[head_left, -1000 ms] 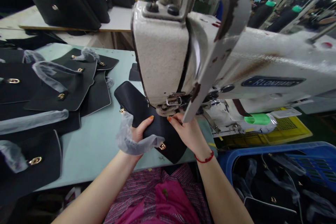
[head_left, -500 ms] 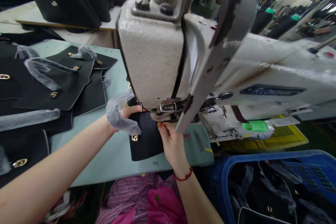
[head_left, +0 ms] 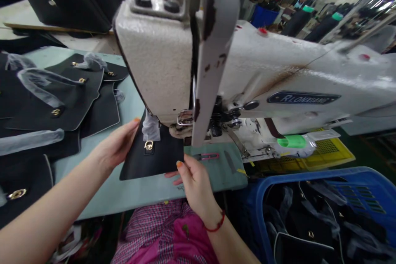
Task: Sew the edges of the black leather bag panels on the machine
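While the front portion of a black panel (head_left: 165,159) is laid flat on the tabletop (head_left: 111,196), its far portion is hidden behind the head of a white sewing machine (head_left: 154,62). The panel is placed between the two hands. Its left edge is met by the left hand (head_left: 119,144), whose thumb is extended along that edge; how far its fingers are closed cannot be told, as they are mostly concealed. The near right corner is pinched by the right hand (head_left: 196,183), the thumb being set on the upper face and the other fingers passed beneath, with their tips seen beyond the near edge. A gold-coloured buckle (head_left: 149,145) is mounted on the panel, nearer to the left hand, and a plastic-wrapped strap (head_left: 151,128) is joined to it. To the right, a pink-handled tool (head_left: 210,156) is seen near the right hand. Further black pieces (head_left: 78,105) are spread at left; others are contained in a blue basket (head_left: 262,214).
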`<state>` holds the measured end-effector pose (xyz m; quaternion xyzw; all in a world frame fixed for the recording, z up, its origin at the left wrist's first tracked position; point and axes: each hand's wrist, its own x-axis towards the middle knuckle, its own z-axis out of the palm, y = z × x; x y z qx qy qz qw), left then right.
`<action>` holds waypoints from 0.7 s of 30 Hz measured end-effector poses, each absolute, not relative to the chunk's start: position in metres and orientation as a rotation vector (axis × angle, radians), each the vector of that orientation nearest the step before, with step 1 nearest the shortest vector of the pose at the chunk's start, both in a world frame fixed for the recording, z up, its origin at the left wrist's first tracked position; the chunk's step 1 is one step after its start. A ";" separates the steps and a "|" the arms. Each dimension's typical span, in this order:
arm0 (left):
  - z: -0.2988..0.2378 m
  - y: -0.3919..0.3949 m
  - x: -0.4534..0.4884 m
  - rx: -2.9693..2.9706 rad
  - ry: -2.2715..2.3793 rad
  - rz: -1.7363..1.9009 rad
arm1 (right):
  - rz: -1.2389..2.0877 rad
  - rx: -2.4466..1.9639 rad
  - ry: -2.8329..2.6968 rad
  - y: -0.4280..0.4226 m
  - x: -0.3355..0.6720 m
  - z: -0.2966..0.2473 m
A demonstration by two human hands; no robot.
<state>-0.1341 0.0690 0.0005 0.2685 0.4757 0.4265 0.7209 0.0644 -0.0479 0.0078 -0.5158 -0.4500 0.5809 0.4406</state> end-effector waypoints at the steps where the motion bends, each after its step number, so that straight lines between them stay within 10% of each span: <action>1: -0.006 0.051 -0.138 0.499 1.021 1.000 | 1.483 -1.237 -1.075 -0.048 0.065 0.007; 21: -0.009 -0.031 -0.063 0.528 1.287 1.029 | 1.559 -1.238 -1.132 -0.067 0.085 0.021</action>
